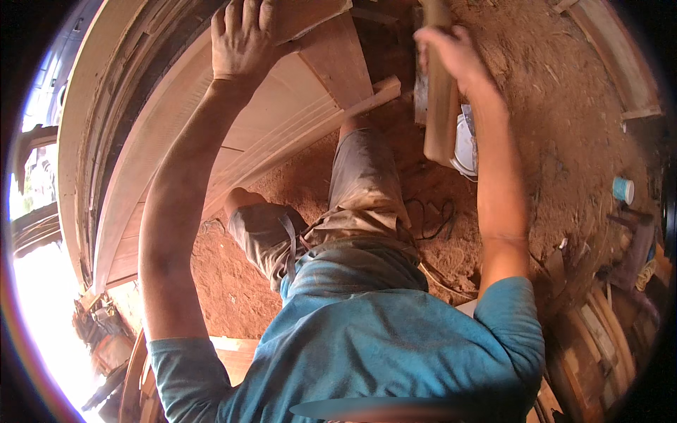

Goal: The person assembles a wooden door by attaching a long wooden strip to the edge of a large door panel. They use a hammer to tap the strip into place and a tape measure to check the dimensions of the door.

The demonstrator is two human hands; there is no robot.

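My left hand (243, 39) is at the top left on a reddish-brown wooden board (307, 15), fingers over it and thumb along its near edge. The board lies across a large panelled wooden door or frame (282, 99) with grooved mouldings. My right hand (455, 60) is closed round a thick length of wood (441, 116), slightly blurred, held roughly upright in the picture. A second, darker strip of wood (421, 92) shows just left of it; whether it is held too I cannot tell.
A white bucket or tub (464, 144) stands partly hidden behind my right forearm. Dark cord (441, 218) lies on the reddish dirt floor. To the right are a blue-and-white container (623, 189) and curved wooden pieces (592, 338). Stacked timber (77, 176) lines the left.
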